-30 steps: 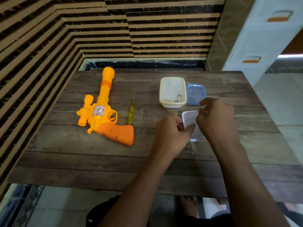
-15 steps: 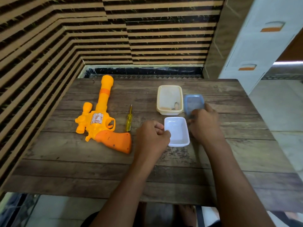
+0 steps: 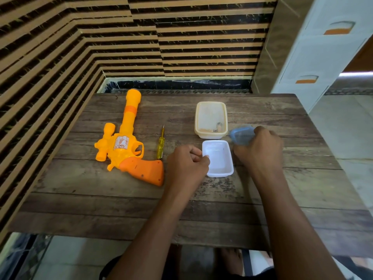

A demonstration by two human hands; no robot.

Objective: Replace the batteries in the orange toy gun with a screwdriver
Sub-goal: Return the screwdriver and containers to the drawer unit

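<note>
Head view, Ana: The orange toy gun [image 3: 125,146] lies flat on the left side of the table [image 3: 101,199], with the screwdriver [image 3: 160,145] just beside it. Why is nobody touching them?

Ben: Probably getting ready first. The left hand [image 3: 186,165] pinches the rim of the white tub [image 3: 219,158] to steady it; the right hand [image 3: 260,151] grips the blue lid [image 3: 241,135].

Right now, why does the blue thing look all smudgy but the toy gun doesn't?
Head view: the blue lid in the right hand is smeared, likely motion blur; the orange toy gun and the white tub pinched by the left hand look sharp.
</note>
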